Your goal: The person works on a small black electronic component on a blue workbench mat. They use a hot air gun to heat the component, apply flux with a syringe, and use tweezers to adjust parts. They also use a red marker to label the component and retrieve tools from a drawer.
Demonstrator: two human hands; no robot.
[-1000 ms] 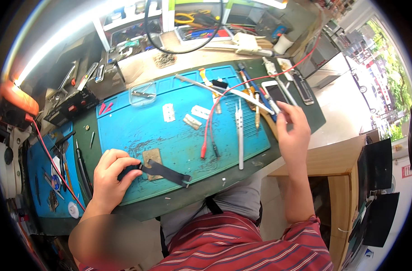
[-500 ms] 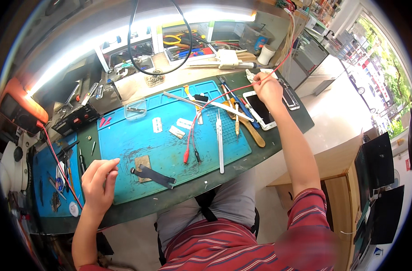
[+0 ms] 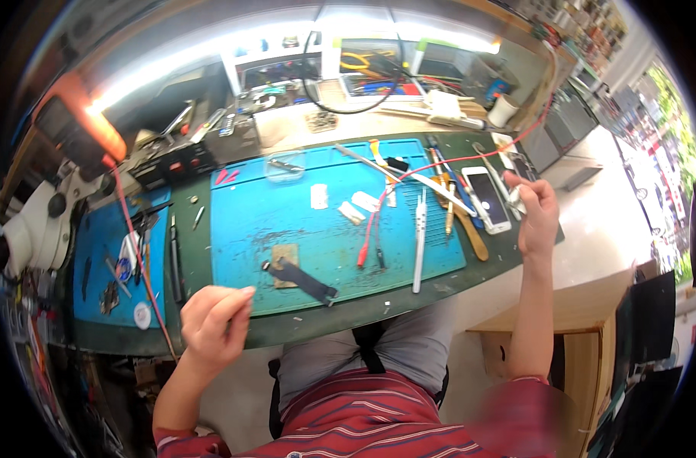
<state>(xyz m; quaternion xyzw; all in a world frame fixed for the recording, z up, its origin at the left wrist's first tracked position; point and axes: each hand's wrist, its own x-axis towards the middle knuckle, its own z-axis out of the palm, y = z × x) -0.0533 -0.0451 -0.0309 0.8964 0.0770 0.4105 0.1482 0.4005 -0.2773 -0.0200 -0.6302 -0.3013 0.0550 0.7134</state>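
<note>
My right hand [image 3: 537,217] is beside the white-framed phone [image 3: 481,192] at the bench's right end. Its fingers are pinched around a small white crumpled wad [image 3: 518,197], perhaps tissue. Near the bench's front edge my left hand [image 3: 214,324] hovers with curled fingers, thumb against forefinger; whether anything tiny is between them is hidden. A black strap-like flex strip [image 3: 306,281] lies across a tan square [image 3: 285,259] on the blue mat [image 3: 249,221]. Tweezers [image 3: 420,240] and red and black clip leads [image 3: 362,256] rest right of it.
An orange-cased meter [image 3: 69,126] stands at the far left near a white microscope-like arm [image 3: 39,233]. A clear box [image 3: 285,166] sits at the mat's back. Tools, including a wooden-handled one [image 3: 472,235], lie at its right. A red wire [image 3: 470,158] crosses above them.
My right hand has drawn back toward me from beyond the phone, bringing the white wad. The view has shifted, and my left hand stays curled near the front edge.
</note>
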